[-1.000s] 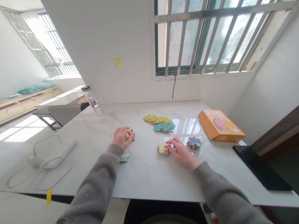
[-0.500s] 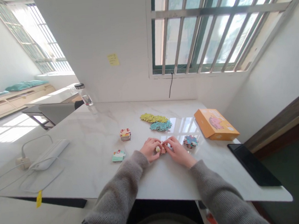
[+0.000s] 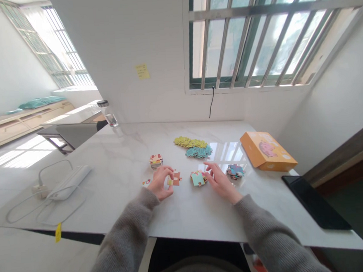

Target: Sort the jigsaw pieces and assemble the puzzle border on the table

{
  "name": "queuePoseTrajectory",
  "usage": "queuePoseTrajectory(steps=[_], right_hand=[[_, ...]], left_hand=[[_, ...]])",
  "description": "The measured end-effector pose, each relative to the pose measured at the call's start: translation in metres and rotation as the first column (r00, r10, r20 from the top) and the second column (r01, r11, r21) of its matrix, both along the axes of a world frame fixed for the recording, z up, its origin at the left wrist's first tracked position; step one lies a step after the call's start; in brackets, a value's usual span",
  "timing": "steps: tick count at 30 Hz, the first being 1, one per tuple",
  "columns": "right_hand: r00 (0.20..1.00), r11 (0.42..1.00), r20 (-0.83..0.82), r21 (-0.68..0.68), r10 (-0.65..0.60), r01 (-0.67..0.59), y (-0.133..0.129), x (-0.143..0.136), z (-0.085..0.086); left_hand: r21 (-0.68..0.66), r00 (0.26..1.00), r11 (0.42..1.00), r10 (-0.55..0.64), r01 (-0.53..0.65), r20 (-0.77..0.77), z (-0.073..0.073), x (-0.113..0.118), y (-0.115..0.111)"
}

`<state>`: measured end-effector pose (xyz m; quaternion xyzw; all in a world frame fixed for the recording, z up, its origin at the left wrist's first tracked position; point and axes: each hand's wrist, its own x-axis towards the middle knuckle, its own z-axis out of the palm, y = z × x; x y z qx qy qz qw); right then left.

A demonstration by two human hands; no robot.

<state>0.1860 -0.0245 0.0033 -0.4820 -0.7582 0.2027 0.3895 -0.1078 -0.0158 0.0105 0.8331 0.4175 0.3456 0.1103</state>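
My left hand (image 3: 162, 183) curls its thumb and fingers around an orange-brown puzzle piece (image 3: 176, 178), held low over the white table. Under and beside that hand, a light puzzle piece with red marks (image 3: 146, 182) is partly hidden. My right hand (image 3: 219, 182) has its fingers apart, with the tips at the right edge of a small pile of puzzle pieces topped by a mint-green one (image 3: 198, 178). A stack of red and cream puzzle pieces (image 3: 156, 161) stands just beyond my left hand. To the right of my right hand lies a pile of blue-purple puzzle pieces (image 3: 235, 171).
Yellow-green puzzle pieces (image 3: 190, 142) and teal ones (image 3: 199, 152) lie farther back. An orange box (image 3: 268, 150) and a black tablet-like slab (image 3: 315, 201) are at the right. A power strip with cables (image 3: 69, 183) lies left; a clear bottle (image 3: 108, 114) stands at the back left.
My hands have moved apart. The left went left with the orange-brown puzzle piece, toward the light piece, while the right stays by the middle pile, its mint-green top now uncovered. The view shifted slightly.
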Motion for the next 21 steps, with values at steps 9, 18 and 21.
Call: queuePoseTrajectory(steps=[9,18,21], right_hand=[[0.997,0.999,0.055,-0.006,0.054,-0.054,-0.001,-0.002,-0.003],[0.999,0.999,0.011,0.015,0.04,-0.04,0.003,0.0,-0.014],[0.999,0.999,0.012,0.01,0.031,-0.031,0.003,0.0,-0.012]], left_hand=[[-0.089,0.975,0.971,0.215,-0.22,-0.06,-0.021,-0.101,-0.014],[-0.101,0.964,0.962,0.24,-0.252,-0.116,-0.029,-0.097,-0.017],[-0.078,0.956,0.962,0.245,-0.26,-0.161,-0.024,-0.094,-0.021]])
